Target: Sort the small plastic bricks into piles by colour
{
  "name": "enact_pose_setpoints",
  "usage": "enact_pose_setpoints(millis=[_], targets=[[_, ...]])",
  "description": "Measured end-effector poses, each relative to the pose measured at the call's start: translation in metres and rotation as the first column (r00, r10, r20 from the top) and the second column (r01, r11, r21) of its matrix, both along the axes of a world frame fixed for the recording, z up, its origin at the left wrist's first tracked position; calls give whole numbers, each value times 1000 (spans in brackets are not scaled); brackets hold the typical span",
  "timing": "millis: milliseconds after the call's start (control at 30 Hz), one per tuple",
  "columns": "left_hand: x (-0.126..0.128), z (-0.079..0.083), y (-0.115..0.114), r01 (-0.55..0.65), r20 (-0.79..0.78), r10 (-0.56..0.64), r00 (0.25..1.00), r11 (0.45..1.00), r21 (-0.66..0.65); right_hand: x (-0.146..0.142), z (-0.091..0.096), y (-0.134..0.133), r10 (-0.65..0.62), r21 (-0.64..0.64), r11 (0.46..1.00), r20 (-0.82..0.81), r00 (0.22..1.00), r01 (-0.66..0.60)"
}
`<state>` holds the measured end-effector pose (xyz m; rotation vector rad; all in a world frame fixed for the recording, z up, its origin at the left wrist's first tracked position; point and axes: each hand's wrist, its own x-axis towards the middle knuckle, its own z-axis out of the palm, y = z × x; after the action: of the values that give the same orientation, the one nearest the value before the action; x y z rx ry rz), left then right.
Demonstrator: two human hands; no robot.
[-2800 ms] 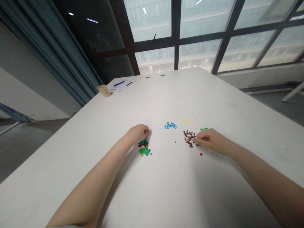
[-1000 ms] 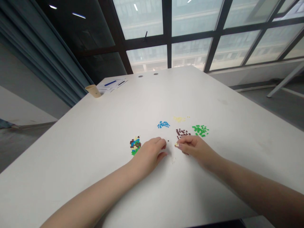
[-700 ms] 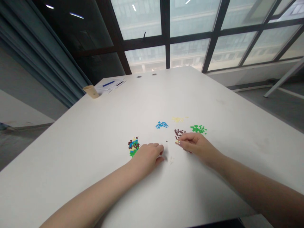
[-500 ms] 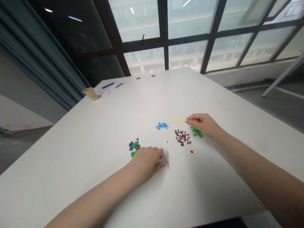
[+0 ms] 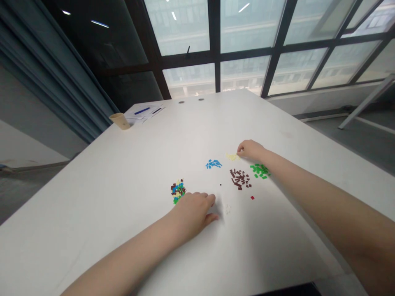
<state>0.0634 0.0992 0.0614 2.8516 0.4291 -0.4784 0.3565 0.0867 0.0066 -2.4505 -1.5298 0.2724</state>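
My right hand (image 5: 250, 149) reaches far forward, its fingers pinched together at the right edge of a pile of small pale yellow pieces (image 5: 231, 157). Whatever lies between the fingertips is too small to make out. Below that wrist are green pieces (image 5: 260, 171), with dark brown pieces (image 5: 240, 179) to their left. My left hand (image 5: 197, 211) rests on the table, thumb and fingers apart and nothing in them. It partly covers a mixed heap of coloured pieces (image 5: 178, 190). Tiny white pieces (image 5: 227, 209) lie just right of its thumb.
Blue pieces (image 5: 213, 164) form another pile left of the yellow one. One red piece (image 5: 252, 197) and a tiny dark one (image 5: 220, 185) lie singly on the white table (image 5: 129, 168). A paper cup (image 5: 120, 121) and papers with a blue pen (image 5: 142, 111) are at the back left.
My right hand has shifted slightly back and left over the yellow pile's right edge, uncovering more green pieces. My left hand stays by the mixed heap. The view has moved a little.
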Motion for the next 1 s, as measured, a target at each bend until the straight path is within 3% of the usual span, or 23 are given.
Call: enact_pose_setpoints(millis=[167, 300, 400, 500, 733, 1000], targets=[[-1, 7, 8, -33, -6, 33, 999, 999, -3, 10, 11, -8, 31, 0, 1000, -22, 999, -31], [-4, 12, 39, -185, 58, 183, 981, 982, 38, 18, 22, -26, -29, 63, 998, 9, 1000, 29], [-8, 8, 68, -297, 59, 291, 955, 943, 148, 16, 16, -38, -81, 81, 994, 57, 995, 76], [-10, 0, 84, -335, 28, 338, 941, 913, 232, 8, 2, -39, -90, 59, 995, 107, 990, 84], [-6, 0, 71, -306, 2, 308, 951, 944, 120, -7, -8, -25, -69, 23, 998, 153, 986, 66], [-10, 1, 80, -330, 41, 328, 944, 933, 142, -19, -6, -16, -63, 16, 998, 133, 989, 62]])
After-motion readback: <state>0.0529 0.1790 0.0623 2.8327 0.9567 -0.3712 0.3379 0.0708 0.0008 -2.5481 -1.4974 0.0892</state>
